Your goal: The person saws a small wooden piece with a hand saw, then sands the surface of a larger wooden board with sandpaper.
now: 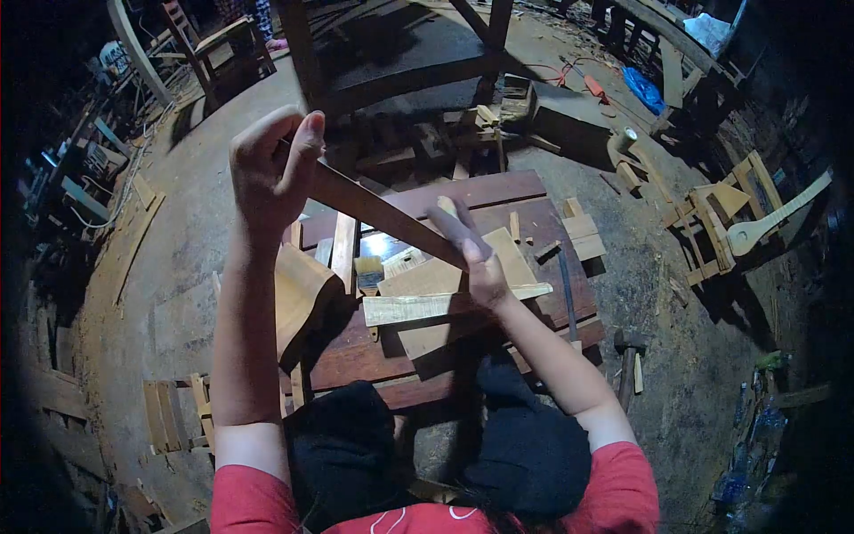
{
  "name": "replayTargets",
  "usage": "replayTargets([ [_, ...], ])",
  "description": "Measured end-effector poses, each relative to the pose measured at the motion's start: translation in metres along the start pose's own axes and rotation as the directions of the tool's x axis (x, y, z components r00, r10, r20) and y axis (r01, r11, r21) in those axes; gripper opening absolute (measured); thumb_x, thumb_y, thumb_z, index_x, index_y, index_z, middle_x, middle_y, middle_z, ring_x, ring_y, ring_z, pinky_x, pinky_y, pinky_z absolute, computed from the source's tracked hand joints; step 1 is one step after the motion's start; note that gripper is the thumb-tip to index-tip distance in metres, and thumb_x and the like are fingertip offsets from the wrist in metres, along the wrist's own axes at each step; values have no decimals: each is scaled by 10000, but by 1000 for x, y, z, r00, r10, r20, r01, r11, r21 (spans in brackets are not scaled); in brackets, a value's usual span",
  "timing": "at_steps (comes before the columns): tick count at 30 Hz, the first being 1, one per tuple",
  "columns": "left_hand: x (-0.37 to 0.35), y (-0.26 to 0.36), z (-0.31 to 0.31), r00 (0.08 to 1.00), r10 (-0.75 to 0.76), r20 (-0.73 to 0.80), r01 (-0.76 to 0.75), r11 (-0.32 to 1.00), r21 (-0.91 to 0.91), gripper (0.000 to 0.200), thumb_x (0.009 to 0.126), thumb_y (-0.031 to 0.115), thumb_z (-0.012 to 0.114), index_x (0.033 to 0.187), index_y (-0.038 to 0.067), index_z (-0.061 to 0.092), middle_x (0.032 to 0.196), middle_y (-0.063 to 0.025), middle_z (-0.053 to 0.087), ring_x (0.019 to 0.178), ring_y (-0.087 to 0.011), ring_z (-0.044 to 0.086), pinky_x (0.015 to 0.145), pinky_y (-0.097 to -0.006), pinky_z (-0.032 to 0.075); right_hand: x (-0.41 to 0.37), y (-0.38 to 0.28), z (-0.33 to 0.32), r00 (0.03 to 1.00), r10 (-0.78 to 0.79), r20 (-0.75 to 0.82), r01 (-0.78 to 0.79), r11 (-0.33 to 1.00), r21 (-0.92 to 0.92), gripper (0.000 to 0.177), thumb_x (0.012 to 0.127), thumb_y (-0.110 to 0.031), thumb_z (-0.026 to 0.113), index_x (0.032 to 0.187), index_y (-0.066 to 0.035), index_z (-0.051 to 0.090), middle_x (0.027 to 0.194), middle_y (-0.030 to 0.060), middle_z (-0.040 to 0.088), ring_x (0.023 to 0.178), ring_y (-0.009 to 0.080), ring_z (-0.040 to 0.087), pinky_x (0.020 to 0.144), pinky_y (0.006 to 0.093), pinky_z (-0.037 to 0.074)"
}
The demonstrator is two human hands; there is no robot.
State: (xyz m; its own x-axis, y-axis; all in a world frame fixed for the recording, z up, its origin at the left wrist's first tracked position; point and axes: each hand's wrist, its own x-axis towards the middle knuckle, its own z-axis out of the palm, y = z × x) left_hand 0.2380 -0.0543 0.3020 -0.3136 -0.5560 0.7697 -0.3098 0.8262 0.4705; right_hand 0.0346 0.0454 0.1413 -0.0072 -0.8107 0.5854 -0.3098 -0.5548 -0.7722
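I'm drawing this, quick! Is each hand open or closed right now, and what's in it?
Left hand: closed, holding one end of a long wooden strip.
Right hand: holding near the strip's other end, fingers blurred.

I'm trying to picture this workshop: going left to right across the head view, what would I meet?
Thin floor plank, left hand, brush, right hand, dark bar, hammer, paddle-shaped wood.

Woodworking workshop, dimly lit | low slatted table (356, 363) bearing cut wood pieces and a brush (369, 274) | hammer (630, 343) on the worn floor (676, 418) | wood scraps and shavings scattered around | orange power cord (594, 86) on the floor
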Motion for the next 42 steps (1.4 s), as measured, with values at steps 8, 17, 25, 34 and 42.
replayTargets([
  [8,2,1,2,1000,-2,-11,1,999,-50,294,812,217,499,618,-3,521,526,-37,497,508,-81,476,473,-213,356,-12,26,-5,920,390,41,-392,919,39,428,868,-235,218,1181,-31,429,1209,119,438,1207,279,269,1020,333,148],
  [17,-1,-7,1,995,-78,-70,76,997,-31,314,811,238,500,607,0,514,500,-25,473,476,-67,435,454,-212,340,-27,56,-14,956,288,59,-287,958,-21,469,870,-264,186,1164,-7,445,1212,117,436,1205,251,286,1023,316,122],
  [25,5,8,12,993,51,-105,-54,998,-23,294,789,202,514,580,-2,476,456,-47,378,441,-71,365,411,-245,307,12,8,1,978,193,79,-208,940,271,470,880,-271,209,1171,40,408,1277,137,349,1184,242,321,978,317,240],
  [34,0,-6,3,999,-40,-37,41,999,19,312,826,226,465,600,12,486,526,-15,469,508,-73,457,480,-209,350,-53,91,-31,800,599,34,-600,799,51,503,855,-287,194,1141,44,443,1232,133,411,1215,262,265,1010,345,162],
  [42,5,-7,14,982,30,-186,-32,999,-7,337,798,235,505,543,20,451,428,-27,352,412,-70,352,395,-241,284,34,-28,0,968,207,143,-241,927,289,498,845,-280,215,1175,38,409,1249,151,384,1234,245,234,1010,319,160],
])
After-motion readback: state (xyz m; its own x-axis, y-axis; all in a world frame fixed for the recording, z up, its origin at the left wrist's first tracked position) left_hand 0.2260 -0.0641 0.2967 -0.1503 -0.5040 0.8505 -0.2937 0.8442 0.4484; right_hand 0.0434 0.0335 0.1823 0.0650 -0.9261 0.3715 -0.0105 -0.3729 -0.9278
